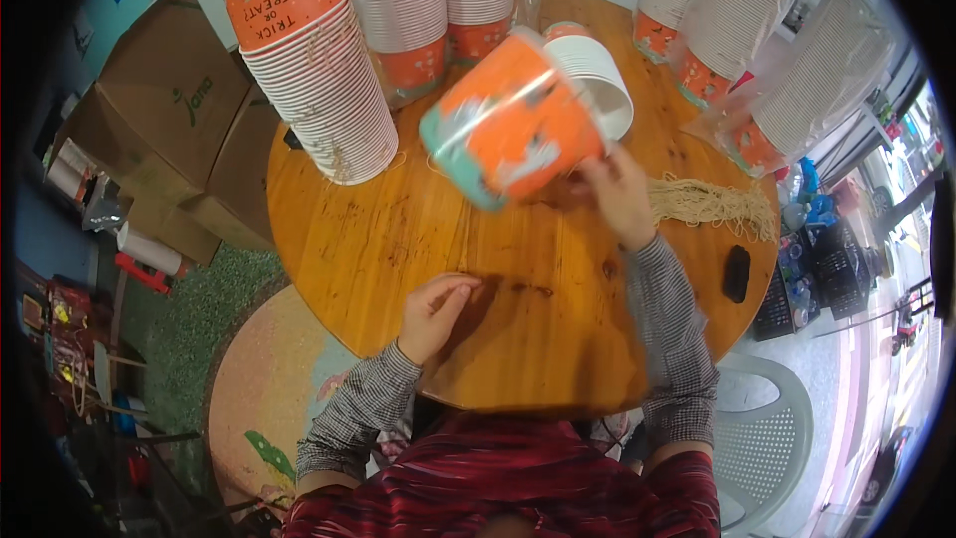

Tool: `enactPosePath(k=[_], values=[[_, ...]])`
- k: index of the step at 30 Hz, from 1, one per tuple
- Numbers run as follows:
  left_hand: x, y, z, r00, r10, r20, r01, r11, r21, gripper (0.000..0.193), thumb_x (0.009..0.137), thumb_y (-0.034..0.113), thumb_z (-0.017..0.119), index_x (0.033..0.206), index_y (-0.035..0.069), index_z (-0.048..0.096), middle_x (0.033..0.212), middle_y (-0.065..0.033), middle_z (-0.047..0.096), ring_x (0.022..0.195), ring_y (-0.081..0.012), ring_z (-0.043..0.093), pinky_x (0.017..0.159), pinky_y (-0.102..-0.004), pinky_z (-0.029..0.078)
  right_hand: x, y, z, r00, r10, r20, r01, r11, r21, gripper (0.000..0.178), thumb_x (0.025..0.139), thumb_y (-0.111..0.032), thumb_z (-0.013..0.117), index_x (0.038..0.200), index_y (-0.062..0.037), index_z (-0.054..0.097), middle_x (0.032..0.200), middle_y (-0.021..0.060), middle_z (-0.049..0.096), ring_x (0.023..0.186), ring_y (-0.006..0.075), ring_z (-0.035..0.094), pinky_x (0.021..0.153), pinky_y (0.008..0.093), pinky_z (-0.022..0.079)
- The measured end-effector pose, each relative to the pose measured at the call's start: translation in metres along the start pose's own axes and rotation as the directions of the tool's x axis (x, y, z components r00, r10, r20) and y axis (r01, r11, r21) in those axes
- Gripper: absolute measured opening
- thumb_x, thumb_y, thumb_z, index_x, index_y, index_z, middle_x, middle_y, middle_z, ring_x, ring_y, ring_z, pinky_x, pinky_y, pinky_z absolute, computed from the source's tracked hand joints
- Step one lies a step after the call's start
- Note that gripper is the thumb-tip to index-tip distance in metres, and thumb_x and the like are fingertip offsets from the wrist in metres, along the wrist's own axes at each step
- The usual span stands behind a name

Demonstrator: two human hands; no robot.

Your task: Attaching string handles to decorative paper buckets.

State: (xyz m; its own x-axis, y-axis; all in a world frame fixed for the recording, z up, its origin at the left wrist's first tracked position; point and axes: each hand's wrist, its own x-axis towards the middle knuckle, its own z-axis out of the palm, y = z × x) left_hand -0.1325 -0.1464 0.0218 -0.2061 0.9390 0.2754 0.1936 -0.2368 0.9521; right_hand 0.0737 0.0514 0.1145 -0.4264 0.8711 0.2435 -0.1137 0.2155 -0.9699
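1. Tilting at the upper centre of the frame, an orange-and-teal tub [523, 125], blurred, appears above the table.
2. The person's right hand [619, 201] pinches the tub at its lower right edge; the exact finger placement is too blurred to tell.
3. The left hand [433, 317], at lower centre, is near the table's front edge, its fingers loosely curled and pressed together with the thumb.
4. Just behind the orange tub, a white tub [602, 90] lies on its side, mouth toward the lower right.
5. Right of centre lies a bundle of beige string [712, 211], with a black object [736, 274] nearer the table's right edge.
6. A tall stack of nested tubs [324, 105] leans at upper left; plastic-wrapped stacks [737, 25] stand at upper right.
7. Beneath everything is a rounded wooden table [373, 239]; a grey chair [765, 448] sits at lower right.
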Motion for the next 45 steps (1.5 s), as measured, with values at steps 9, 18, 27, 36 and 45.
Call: enactPosePath(k=[9,18,27,36,45], values=[[0.086,0.003,-0.010,0.987,-0.145,-0.065,0.097,0.875,-0.474,0.023,0.099,0.013,0.049,0.111,-0.004,0.060,0.093,-0.0053,0.064,0.081,-0.0110,0.058,0.074,-0.0244,0.047,0.021,-0.019,0.004,0.979,-0.202,-0.043,0.159,0.871,-0.466,0.023,0.094,-0.023,0.059,0.106,-0.0037,0.059,0.095,0.0084,0.066,0.078,0.0123,0.064,0.065,0.0258,0.052],[0.108,-0.044,-0.029,0.941,-0.095,-0.326,-0.050,0.911,-0.410,0.025,0.099,0.013,0.050,0.119,-0.002,0.055,0.083,-0.0002,0.054,0.073,-0.0077,0.051,0.067,-0.0215,0.044,-0.011,0.006,0.049,0.862,-0.488,0.138,0.330,0.333,-0.883,0.018,0.083,-0.016,0.069,0.098,-0.0092,0.062,0.081,0.0092,0.057,0.070,0.0274,0.062,0.057,0.0357,0.051],[0.090,-0.024,-0.040,0.881,0.282,-0.380,-0.309,0.951,-0.012,0.033,0.093,0.000,0.053,0.126,-0.002,0.051,0.111,-0.0077,0.050,0.088,-0.0107,0.051,0.079,-0.0225,0.046,-0.011,-0.012,0.058,0.885,-0.449,0.123,0.377,0.535,-0.756,0.018,0.084,-0.009,0.068,0.101,-0.0062,0.061,0.085,0.0106,0.059,0.070,0.0275,0.062,0.059,0.0334,0.050],[0.086,0.071,-0.070,0.723,0.686,-0.089,-0.528,0.630,0.569,0.023,0.079,-0.003,0.065,0.102,-0.002,0.067,0.099,-0.0132,0.064,0.085,-0.0278,0.060,0.074,-0.0324,0.049,-0.023,-0.006,0.057,0.878,-0.436,0.197,0.392,0.419,-0.819,0.021,0.082,-0.013,0.070,0.100,-0.0079,0.061,0.083,0.0078,0.056,0.070,0.0249,0.061,0.057,0.0340,0.051],[0.097,0.076,-0.047,0.771,0.572,0.279,-0.579,0.447,0.682,0.026,0.074,0.000,0.072,0.100,0.001,0.067,0.092,-0.0096,0.061,0.077,-0.0242,0.061,0.065,-0.0338,0.050,-0.032,-0.016,0.073,0.831,-0.482,0.276,0.461,0.320,-0.828,0.027,0.077,-0.015,0.073,0.099,-0.0069,0.059,0.083,0.0071,0.053,0.068,0.0234,0.061,0.056,0.0337,0.050]])
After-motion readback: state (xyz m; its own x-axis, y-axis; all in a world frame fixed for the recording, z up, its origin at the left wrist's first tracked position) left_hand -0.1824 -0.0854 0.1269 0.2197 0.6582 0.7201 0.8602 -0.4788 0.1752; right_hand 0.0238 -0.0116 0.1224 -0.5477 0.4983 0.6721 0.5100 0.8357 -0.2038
